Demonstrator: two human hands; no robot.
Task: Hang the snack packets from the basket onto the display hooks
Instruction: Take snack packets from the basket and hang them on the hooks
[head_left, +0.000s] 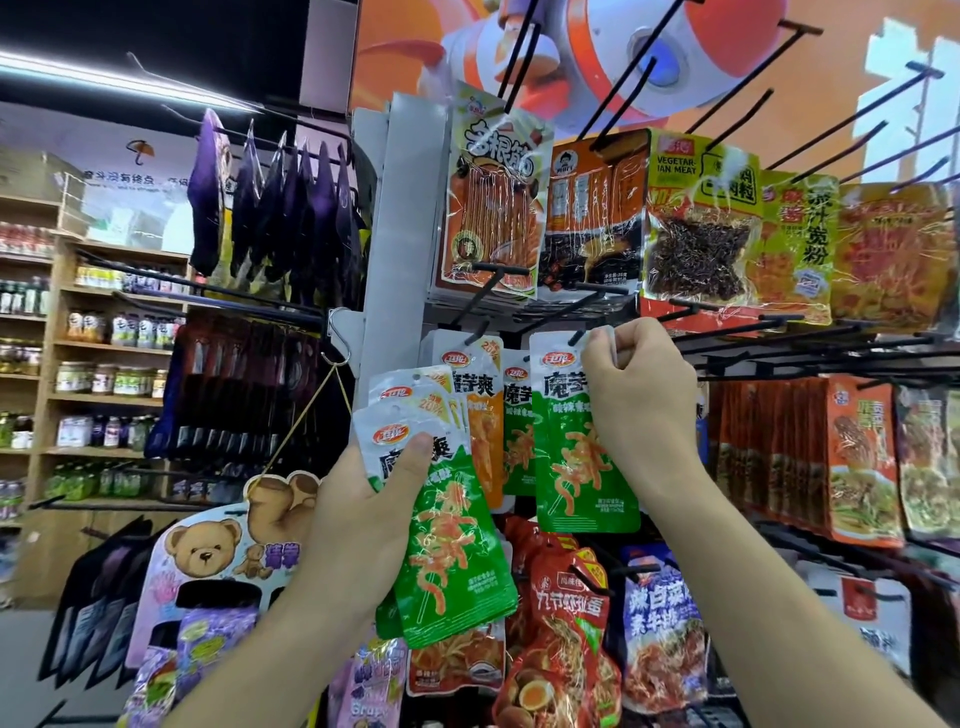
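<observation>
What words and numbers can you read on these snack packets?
"VEGETAR-IAN MEAT": yellow packet, top row.
"20%": green stack in the left hand.
"魔芋": single green packet pinched by the right hand.
Other print is too small or blurred.

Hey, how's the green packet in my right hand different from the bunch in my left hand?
The packet is a single one; the bunch is several, fanned out. The packet hangs upright with its top at a hook; the bunch tilts, lower down. The right hand pinches the packet's top; the left hand grips the bunch near its top, thumb across the front. Both show the same white-and-green design.
</observation>
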